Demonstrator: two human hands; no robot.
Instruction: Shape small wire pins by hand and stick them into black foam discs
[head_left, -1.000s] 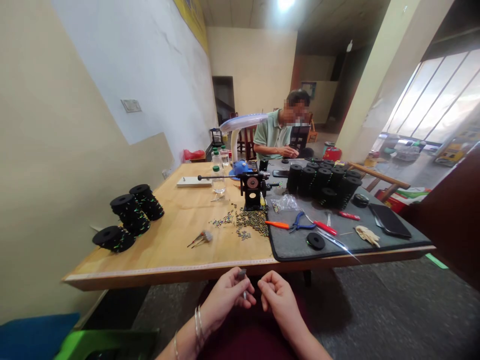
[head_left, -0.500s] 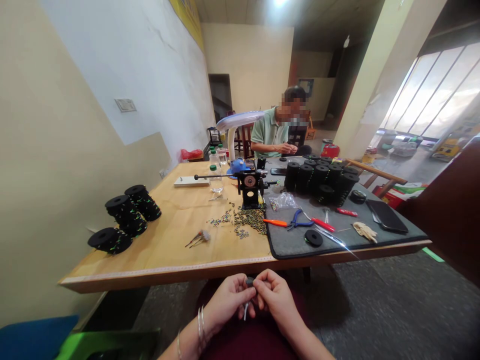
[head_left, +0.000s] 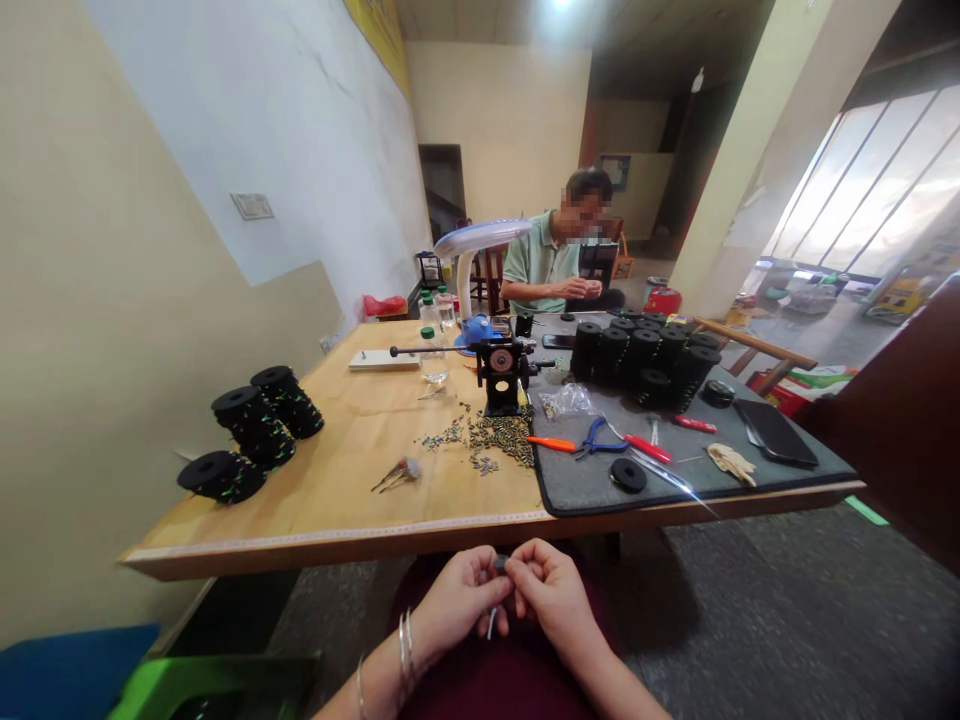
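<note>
Over my lap, just below the table's front edge, my left hand [head_left: 466, 596] and my right hand [head_left: 545, 592] meet with fingers closed. Between their fingertips sits a small dark grey piece [head_left: 501, 565], mostly hidden, so its kind cannot be made out. A thin white strip [head_left: 491, 624] hangs below the fingers of my left hand. Both hands are pinched around the same small piece. Beyond them on the table lies a pile of tiny striped pieces [head_left: 504, 440], in front of a black hand-cranked device [head_left: 501, 375].
Black foam spools [head_left: 238, 410] stand at the left, and more spools [head_left: 645, 350] on the grey mat [head_left: 585, 495]. Blue-handled pliers [head_left: 600, 438], an orange-handled tool [head_left: 551, 443] and a wallet-like case [head_left: 776, 430] lie there. Across the table sits a person [head_left: 551, 260] near a lamp [head_left: 480, 238].
The view has shifted very slightly. My hands keep nearly the same pose around the small dark piece.
</note>
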